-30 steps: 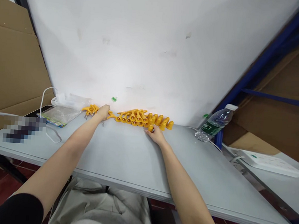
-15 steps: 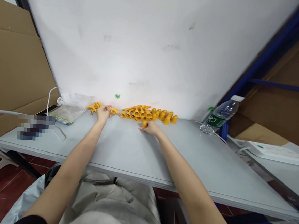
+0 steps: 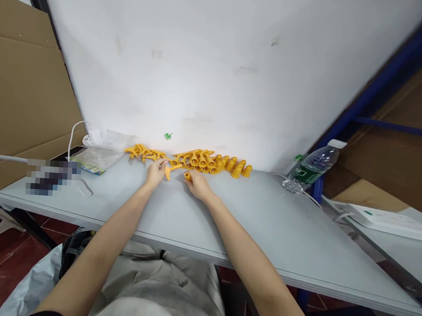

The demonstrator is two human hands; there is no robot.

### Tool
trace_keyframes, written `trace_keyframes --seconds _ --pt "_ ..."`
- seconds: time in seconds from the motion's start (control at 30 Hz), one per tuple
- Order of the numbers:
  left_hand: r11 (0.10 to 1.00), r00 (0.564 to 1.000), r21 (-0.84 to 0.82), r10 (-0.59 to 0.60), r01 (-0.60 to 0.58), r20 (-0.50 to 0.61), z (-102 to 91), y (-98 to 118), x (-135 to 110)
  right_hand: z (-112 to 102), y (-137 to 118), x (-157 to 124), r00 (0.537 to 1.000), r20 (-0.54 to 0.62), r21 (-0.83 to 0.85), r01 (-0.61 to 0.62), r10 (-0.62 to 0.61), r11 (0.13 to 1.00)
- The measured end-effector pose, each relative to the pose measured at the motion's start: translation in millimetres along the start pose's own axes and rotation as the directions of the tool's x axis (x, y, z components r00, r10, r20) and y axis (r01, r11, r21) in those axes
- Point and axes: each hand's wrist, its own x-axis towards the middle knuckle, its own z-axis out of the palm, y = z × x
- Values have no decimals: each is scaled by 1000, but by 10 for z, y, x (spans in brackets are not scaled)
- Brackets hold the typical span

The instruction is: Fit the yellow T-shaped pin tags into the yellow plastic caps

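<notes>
My left hand [image 3: 155,172] is closed on a yellow plastic handle piece [image 3: 168,173] with a curved end, held just above the table. Close on its right, my right hand [image 3: 199,186] grips a small yellow plastic cone [image 3: 187,176], its open narrow end showing. The two pieces are apart. Behind my left hand lies a pile of similar yellow handle pieces [image 3: 139,150] with metal chains or springs hanging off them. A stack of yellow horn-shaped pieces [image 3: 195,161] stands behind my right hand, wide mouths toward me. More yellow cones [image 3: 238,168] stand to its right.
A white wall panel [image 3: 209,81] rises behind the grey table [image 3: 257,219]. A water bottle [image 3: 313,166] leans at the right, near a white power strip [image 3: 390,222]. Clear plastic bags [image 3: 98,159] and a white cable [image 3: 70,141] lie at the left, beside cardboard [image 3: 24,92].
My left hand has come right and toward me, away from the pile, with a handle piece in it. My right hand has moved left with the cone, now tilted. The hands are closer together.
</notes>
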Motion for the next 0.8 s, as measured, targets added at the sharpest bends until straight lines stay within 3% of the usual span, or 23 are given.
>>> trace_keyframes --seconds 0.13,0.23,0.33,0.57,0.8 --pt "994 1000 -113 5 -6 -4 3 22 -8 -3 117 37 992 -125 88 -24 35 996" --pt "967 997 -243 -69 73 24 10 35 -11 -9 189 52 988 -127 99 -75 87 992" --pt "946 997 -314 -69 80 46 10 50 -18 -30 220 47 992 -98 93 -74 83 993" --pt "945 993 -309 -88 107 74 3 64 -18 -79 187 23 986 -166 154 29 -3 988" --pt "945 994 -314 -70 91 78 3 60 -20 -44 277 33 949 -315 142 26 20 990"
